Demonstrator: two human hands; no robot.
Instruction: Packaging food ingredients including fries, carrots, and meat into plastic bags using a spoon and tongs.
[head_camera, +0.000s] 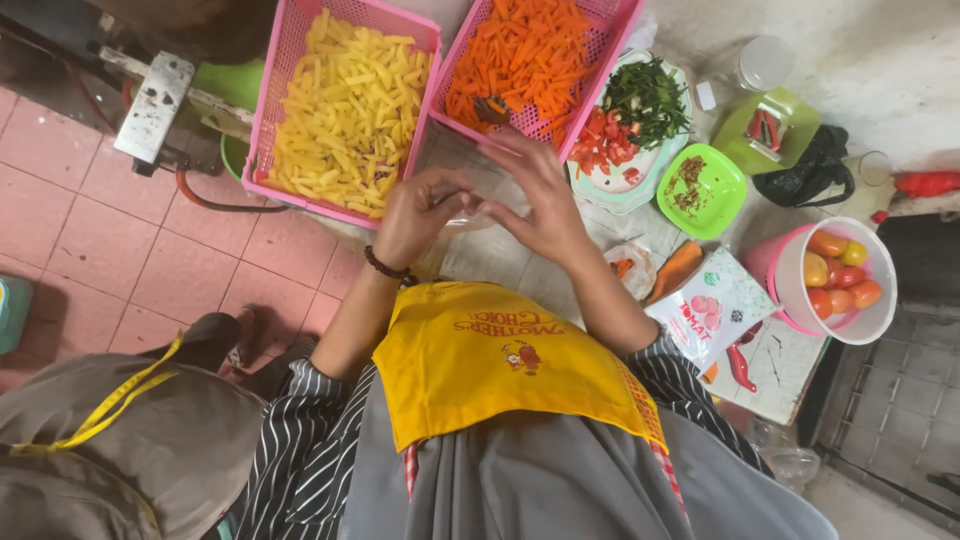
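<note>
In the head view we hold a thin clear plastic bag (478, 205) between both hands above the table (560, 290), just short of the baskets. Our left hand (425, 215) has its fingers (452, 190) curled and pinched on the bag's edge; our right hand (535, 195) keeps its fingers spread, touching the bag from 3 o'clock. The bag's long axis runs roughly 9 to 3. At 11 o'clock lies the pink basket of yellow sticks (345, 105), at 12 the pink basket of carrot sticks (530, 60), nearer our right hand. A bowl of tomatoes (840, 280) sits at 3 o'clock, well apart.
</note>
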